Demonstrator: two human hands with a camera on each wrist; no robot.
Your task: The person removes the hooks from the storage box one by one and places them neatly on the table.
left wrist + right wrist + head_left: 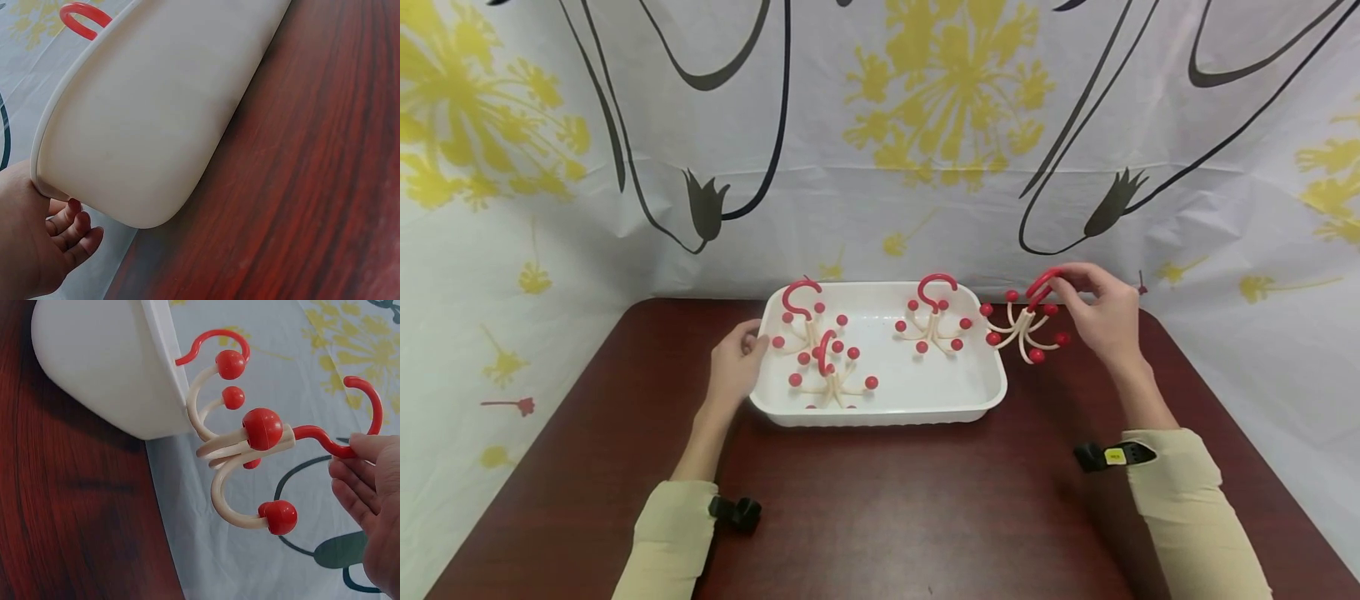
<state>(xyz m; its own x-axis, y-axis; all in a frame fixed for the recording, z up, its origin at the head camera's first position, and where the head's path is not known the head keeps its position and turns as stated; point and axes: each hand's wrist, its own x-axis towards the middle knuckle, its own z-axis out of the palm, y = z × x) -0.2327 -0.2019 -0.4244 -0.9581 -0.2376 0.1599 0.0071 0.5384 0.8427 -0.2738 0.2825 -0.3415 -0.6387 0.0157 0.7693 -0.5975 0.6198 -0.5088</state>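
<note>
Pinched by its red hook between thumb and fingers of my right hand point(1103, 312) is a multi-arm hanger point(262, 440), cream with red balls on its curved arms. It is held up just beyond the right end of a white plastic tub point(895, 409). Inside the tub stand three like hangers, hooks upward: a back left hanger point(810, 333), a front left hanger point(832, 383) and a right-hand hanger point(933, 327). My left hand point(734, 362) grips the tub's left rim, thumb above and fingers curled beneath it, as the left wrist view shows.
The tub rests on a dark red-brown wooden table point(880, 508), near its back edge. Behind hangs a white cloth point(820, 125) with yellow and dark flower prints. Small black devices are strapped at both sleeve cuffs, a left device point(737, 513) and a right device point(1112, 455).
</note>
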